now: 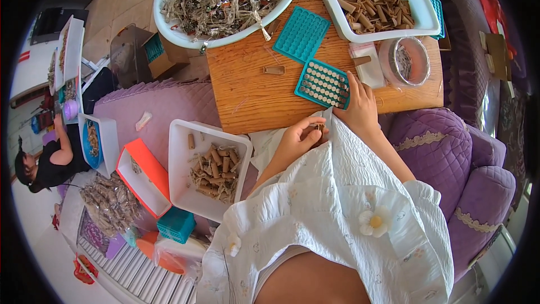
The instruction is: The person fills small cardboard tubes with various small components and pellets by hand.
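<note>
Near the table's front edge my left hand (299,139) is closed around a small brown cardboard tube (320,128), partly hidden by the fingers. My right hand (361,104) lies along the right side of a teal tray (298,91), its fingers stretched out and touching the rim. Rows of small round pale pieces (323,83) fill that tray. Behind it lies a second teal tray (302,34) with round hollows. A single brown cardboard tube (274,70) rests on the wood to the left. Another brown piece (363,61) lies on a clear plastic bag (368,74).
On the wooden table (242,101) stand a basin (159,8) of wrapped bundles, a white bin (388,36) of brown cardboard pieces and a round clear tub (419,73). A white bin (179,191) of tubes sits left, by an orange-red box (147,160). Farther left, another person (59,152) works.
</note>
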Demonstrator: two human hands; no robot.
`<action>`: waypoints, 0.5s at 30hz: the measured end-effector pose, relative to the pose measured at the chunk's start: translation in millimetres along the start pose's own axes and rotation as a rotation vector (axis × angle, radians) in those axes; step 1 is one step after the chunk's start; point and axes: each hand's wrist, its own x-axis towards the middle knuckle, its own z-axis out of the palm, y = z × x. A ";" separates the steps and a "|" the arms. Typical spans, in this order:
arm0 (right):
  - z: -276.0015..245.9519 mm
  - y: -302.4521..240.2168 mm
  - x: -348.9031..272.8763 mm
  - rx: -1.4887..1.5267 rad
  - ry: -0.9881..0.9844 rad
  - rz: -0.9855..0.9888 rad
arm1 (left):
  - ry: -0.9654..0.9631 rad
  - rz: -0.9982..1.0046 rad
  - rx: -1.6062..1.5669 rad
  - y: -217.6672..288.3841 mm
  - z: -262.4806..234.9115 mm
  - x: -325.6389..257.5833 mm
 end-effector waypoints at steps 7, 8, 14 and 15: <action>4.7 -10.7 4.1 -0.116 -0.029 0.005 | -0.089 0.066 0.393 11.6 9.8 -3.6; 6.3 -12.1 4.7 -0.130 -0.022 -0.002 | -0.084 0.066 0.390 13.1 10.3 -4.8; 8.7 -13.1 14.7 -0.036 -0.068 -0.018 | -0.043 0.068 0.380 11.8 7.4 -7.9; 9.1 -13.9 17.1 -0.035 -0.070 -0.021 | -0.029 0.068 0.357 11.7 7.1 -8.3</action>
